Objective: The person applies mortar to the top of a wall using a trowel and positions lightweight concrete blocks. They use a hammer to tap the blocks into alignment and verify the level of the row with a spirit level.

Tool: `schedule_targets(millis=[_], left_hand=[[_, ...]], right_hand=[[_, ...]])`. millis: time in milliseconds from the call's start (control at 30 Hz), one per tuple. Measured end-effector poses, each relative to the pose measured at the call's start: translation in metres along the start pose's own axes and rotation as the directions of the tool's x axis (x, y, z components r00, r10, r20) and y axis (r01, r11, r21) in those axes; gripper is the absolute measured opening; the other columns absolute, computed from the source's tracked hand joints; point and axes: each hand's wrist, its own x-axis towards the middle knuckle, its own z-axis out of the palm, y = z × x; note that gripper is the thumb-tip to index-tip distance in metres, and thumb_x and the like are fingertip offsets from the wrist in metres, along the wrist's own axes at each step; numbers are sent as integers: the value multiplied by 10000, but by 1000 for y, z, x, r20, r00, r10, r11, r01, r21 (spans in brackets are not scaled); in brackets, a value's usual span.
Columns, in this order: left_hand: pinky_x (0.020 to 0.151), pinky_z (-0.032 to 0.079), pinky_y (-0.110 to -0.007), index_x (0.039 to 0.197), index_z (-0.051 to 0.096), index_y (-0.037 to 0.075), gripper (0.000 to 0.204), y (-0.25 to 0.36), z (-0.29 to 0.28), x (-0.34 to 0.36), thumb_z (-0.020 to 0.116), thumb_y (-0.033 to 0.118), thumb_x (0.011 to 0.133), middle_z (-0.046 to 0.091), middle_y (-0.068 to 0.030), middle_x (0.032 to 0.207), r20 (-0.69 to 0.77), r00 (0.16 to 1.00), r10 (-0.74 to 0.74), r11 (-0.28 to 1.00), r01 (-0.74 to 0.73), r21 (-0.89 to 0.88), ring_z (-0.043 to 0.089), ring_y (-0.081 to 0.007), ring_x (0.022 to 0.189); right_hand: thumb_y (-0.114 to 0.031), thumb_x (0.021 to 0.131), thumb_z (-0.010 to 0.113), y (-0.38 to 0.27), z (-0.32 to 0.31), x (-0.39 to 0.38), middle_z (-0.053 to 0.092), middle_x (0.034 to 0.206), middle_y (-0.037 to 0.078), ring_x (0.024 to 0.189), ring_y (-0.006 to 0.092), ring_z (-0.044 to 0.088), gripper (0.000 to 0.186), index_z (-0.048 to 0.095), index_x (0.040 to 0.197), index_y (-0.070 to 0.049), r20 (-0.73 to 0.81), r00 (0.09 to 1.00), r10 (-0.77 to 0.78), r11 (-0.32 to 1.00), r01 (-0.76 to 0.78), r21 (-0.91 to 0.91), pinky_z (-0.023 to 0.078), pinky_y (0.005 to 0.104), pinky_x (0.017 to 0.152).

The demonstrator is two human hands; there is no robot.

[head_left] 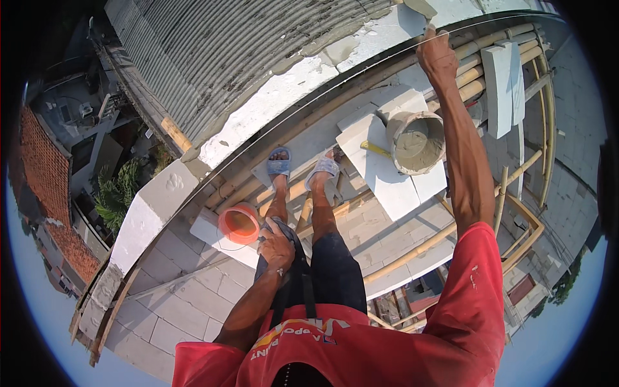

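Observation:
My right hand [437, 48] grips a trowel [419, 9] at the top of a white block wall [298, 77], where grey mortar lines the edge beside corrugated roofing [213, 58]. A thin string runs along the wall. My left hand [276, 248] rests on my left leg, its fingers bent and slightly apart. Left of it sits an orange bucket [238, 221] of cloudy liquid. Below my right hand, a grey bucket of mortar [414, 142] stands on white blocks [371, 184], with a yellow tool [376, 149] beside it.
My sandaled feet [278, 161] stand among bamboo poles [403, 248] of a scaffold. More white blocks [496, 87] lie at the right. An elevated edge at the left drops to tiled roofs [48, 187] and trees [116, 200]. Block walls [180, 297] lie below the scaffold.

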Motion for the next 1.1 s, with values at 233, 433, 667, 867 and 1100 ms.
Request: schedule_targets(millis=[233, 433, 667, 867, 1100], left_hand=[[829, 558, -511, 1590, 71, 28, 1195, 3, 4, -3, 789, 531, 779, 482, -221, 1289, -11, 1000, -4, 999, 4, 50, 678, -406, 1003], [845, 559, -511, 1589, 61, 30, 1195, 7, 7, -2, 787, 530, 782, 472, -235, 1321, 10, 1000, 4, 1000, -5, 29, 677, -415, 1016], [831, 562, -527, 1594, 66, 40, 1195, 8, 5, -2, 792, 518, 774, 467, -238, 1339, 11, 1000, 15, 1000, -15, 6, 677, -428, 1021], [833, 565, -531, 1596, 79, 43, 1195, 9, -2, -1, 790, 533, 770, 470, -229, 1337, 2, 1000, 17, 999, -17, 37, 679, -422, 1020], [797, 576, -483, 1577, 76, 11, 1197, 7, -5, -2, 808, 501, 767, 499, -208, 1259, -56, 994, 95, 995, -92, 46, 689, -371, 969]], right_hand=[[-315, 1024, 558, 18, -82, -35, 591, 854, 64, 549, 69, 584, 373, 557, 1185, 21, 684, 678, -269, -165, -732, 661, 522, 203, 412], [-238, 1024, 550, 24, -32, 19, 623, 844, 123, 567, 84, 584, 302, 540, 1116, 49, 654, 533, -536, -324, -846, 423, 508, 166, 405], [-262, 1053, 520, 30, 32, 37, 589, 964, 146, 686, 154, 582, 362, 482, 1211, 61, 483, 856, -186, -588, -491, 643, 571, 266, 583], [-262, 1021, 515, 50, -16, -153, 587, 1049, 138, 783, 217, 601, 380, 477, 1283, 11, 584, 796, 155, -710, -321, 626, 552, 349, 666], [-372, 1007, 551, 103, -23, -338, 567, 781, 59, 515, 146, 559, 376, 622, 1093, -13, 861, 277, 426, -192, -903, 386, 468, 294, 429]])
